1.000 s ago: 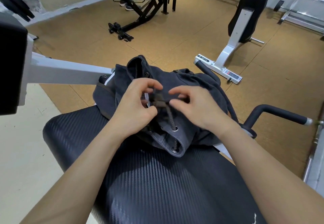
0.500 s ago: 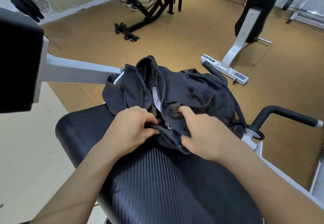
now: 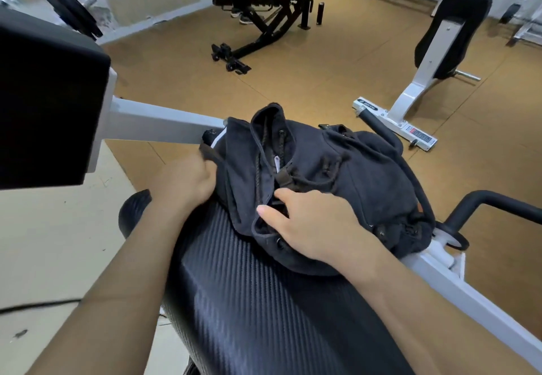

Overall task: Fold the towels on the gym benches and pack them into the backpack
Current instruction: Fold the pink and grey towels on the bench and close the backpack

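Backpack [image 3: 366, 175]: dark, soft fabric, lying slumped on the far end of the black woven-pattern bench pad [image 3: 264, 316].
Mouth: gathered, a dark drawstring cord [image 3: 322, 182] looped across it and a white tag [image 3: 277, 163] showing in the gap.
Right hand [image 3: 311, 225]: rests on the bag's front, thumb and forefinger stretched out at the rim.
Left hand [image 3: 184, 181]: against the bag's left side, well apart from the right.
Hard to make out: the left hand is blurred and its fingertips are hidden by fabric, so I cannot tell its grip. The bag's inside is hidden.
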